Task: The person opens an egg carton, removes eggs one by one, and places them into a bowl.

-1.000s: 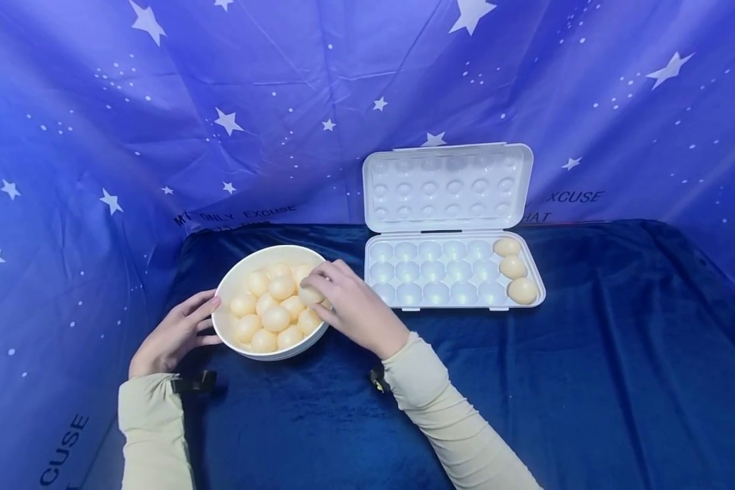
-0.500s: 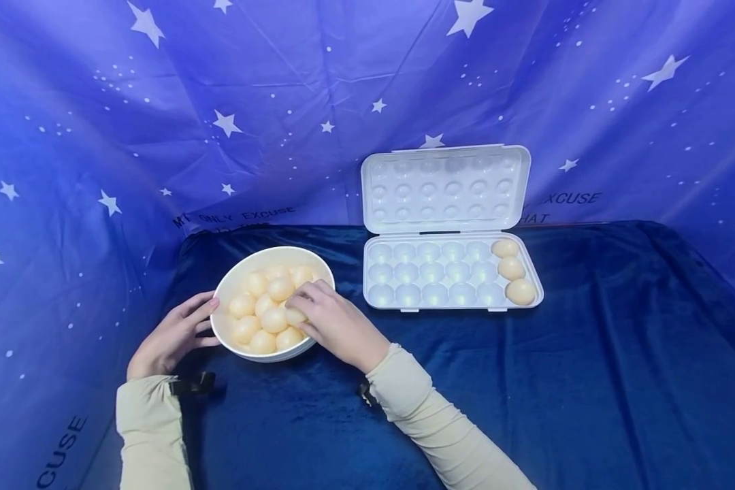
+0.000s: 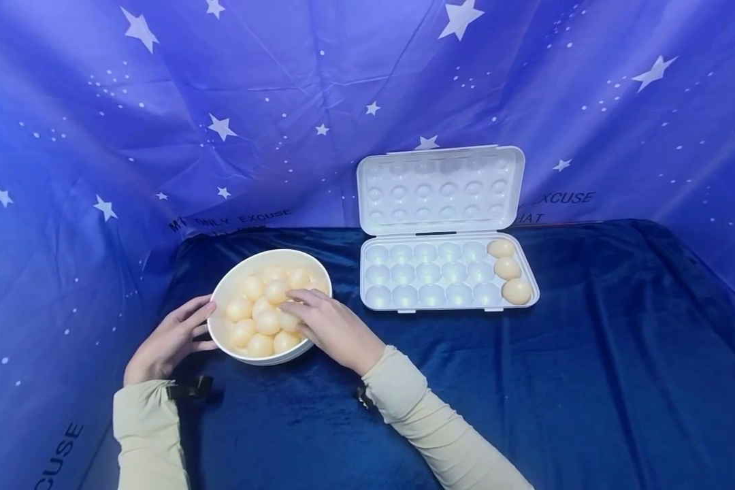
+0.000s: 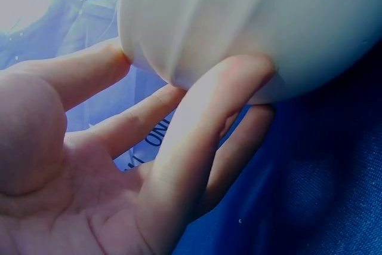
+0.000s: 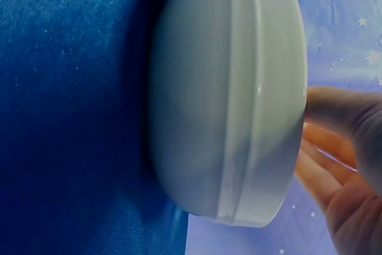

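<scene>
A white bowl [image 3: 217,327], tilted, holds a heap of pale yellow eggs [image 3: 266,321]. My left hand [image 3: 170,340] holds the bowl's left side, one fingertip at the rim and others lower on the outer wall, as the left wrist view shows. Over the bowl's right rim reaches my right hand [image 3: 337,330], its fingers and thumb around an egg [image 3: 289,321] in the heap. In the right wrist view the bowl's wall [image 5: 197,100] hides those fingertips. To the right, an open white egg box [image 3: 429,309] has three eggs [image 3: 507,269] in its rightmost column.
The egg box's lid [image 3: 441,190] stands up against the blue starry curtain [image 3: 269,82]. Dark blue cloth [image 3: 441,395] covers the table, with folds at the right. A dark strap [image 3: 190,388] sits at my left wrist.
My right hand has moved slightly left and down into the bowl, onto an egg in the heap. The left hand stays on the bowl. The whole view has shifted a little.
</scene>
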`<state>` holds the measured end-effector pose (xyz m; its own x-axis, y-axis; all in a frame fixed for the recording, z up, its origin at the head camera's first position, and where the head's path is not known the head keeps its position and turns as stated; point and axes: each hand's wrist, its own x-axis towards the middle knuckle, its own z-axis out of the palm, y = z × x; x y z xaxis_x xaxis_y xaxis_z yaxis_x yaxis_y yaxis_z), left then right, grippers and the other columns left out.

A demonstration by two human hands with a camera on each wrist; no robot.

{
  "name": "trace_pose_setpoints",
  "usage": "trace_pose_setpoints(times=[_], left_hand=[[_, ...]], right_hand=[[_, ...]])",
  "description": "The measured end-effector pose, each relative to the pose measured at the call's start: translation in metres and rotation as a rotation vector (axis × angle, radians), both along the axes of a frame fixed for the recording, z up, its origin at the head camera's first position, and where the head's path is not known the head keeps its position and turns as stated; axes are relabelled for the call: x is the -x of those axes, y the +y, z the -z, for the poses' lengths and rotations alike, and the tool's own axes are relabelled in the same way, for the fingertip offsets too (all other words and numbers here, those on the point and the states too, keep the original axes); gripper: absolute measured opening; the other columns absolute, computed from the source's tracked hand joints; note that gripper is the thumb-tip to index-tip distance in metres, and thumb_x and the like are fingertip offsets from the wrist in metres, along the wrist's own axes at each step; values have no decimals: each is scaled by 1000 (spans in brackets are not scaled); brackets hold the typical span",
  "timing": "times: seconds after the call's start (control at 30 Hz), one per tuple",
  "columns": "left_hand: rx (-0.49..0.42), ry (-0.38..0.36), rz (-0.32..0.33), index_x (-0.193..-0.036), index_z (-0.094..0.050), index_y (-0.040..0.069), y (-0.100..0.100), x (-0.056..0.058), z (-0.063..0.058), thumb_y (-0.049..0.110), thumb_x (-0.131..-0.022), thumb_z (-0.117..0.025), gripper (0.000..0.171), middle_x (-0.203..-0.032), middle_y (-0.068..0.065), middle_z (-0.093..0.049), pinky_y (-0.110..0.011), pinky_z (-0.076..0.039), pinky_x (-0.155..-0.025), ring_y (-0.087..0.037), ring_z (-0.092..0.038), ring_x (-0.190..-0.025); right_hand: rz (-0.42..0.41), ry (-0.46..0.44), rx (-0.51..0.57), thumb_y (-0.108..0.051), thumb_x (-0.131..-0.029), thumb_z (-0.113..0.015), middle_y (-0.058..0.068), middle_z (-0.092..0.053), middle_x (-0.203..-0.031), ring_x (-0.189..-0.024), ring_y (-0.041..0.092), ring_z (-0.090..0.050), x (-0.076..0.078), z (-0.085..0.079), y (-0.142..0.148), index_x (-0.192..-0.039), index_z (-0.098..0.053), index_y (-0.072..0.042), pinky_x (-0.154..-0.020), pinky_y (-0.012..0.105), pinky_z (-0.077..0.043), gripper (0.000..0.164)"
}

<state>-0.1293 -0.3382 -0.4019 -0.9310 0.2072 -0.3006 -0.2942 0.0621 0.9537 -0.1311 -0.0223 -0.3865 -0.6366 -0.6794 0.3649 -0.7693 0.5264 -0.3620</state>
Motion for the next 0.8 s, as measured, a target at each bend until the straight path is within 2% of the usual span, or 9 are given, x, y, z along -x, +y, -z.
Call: trace_pose_setpoints(times=[0.13, 0.3, 0.57, 0.8], left_hand=[[2, 1, 1, -121, -51, 25, 0, 0, 0, 27, -107, -47, 15, -107, 13, -68, -33, -60, -79, -6, -68, -97], [6, 1, 2, -121, -51, 26, 0, 0, -1, 26, -107, -47, 15, -107, 13, -67, -33, -60, -79, -6, -68, -97], [6, 13, 2, -120, -52, 26, -2, 1, -3, 26, -107, -47, 14, -106, 14, -68, -33, -60, -78, -6, -68, -96], [-3, 11, 13, -120, -52, 26, -2, 0, -1, 26, -107, -46, 14, -108, 14, -67, -33, -60, -78, -6, -68, -96]], right_hand=[[-8, -26, 14, -10, -97, -64, 7, -59, -136, -129, 20, -53, -1, -1, 0, -127, -65, -10, -110, 30, -42, 31], [-18, -7, 18, -10, -98, -63, 5, -62, -128, -122, 18, -56, -1, -2, 0, -122, -68, -11, -105, 27, -45, 25], [-27, 99, -9, -9, -97, -63, 2, -63, -116, -111, 15, -58, 8, -11, 4, -116, -67, -10, -97, 25, -49, 20], [-13, 179, 13, -5, -91, -68, 5, -66, -112, -107, 19, -60, 20, -30, 36, -111, -69, -4, -94, 29, -52, 19]])
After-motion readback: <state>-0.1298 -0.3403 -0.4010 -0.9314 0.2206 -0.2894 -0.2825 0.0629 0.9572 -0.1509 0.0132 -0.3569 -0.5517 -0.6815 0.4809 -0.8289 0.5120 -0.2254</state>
